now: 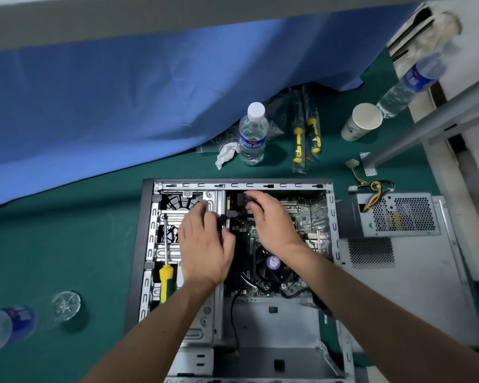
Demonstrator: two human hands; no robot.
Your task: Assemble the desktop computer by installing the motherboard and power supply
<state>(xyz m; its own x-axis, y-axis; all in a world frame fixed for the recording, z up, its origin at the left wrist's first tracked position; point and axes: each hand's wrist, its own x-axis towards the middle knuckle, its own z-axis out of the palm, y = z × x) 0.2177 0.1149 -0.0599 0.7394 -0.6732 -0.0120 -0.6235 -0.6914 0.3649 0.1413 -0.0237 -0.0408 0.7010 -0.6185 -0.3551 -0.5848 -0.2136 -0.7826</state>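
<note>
Green cloth covers the bench (67, 230), and the open computer case (331, 217) lies near its front edge with the motherboard (296, 211) seated inside. Left hand (205, 244) has its fingers curled round a black cable connector (221, 221) at the board's left side. Right hand (271, 219) pinches a dark plug (246, 199) over the board's far end. Toward the right edge, just beside the case, sits the power supply (393, 217). A yellow-handled screwdriver (166, 275) rests on the case's drive bay.
</note>
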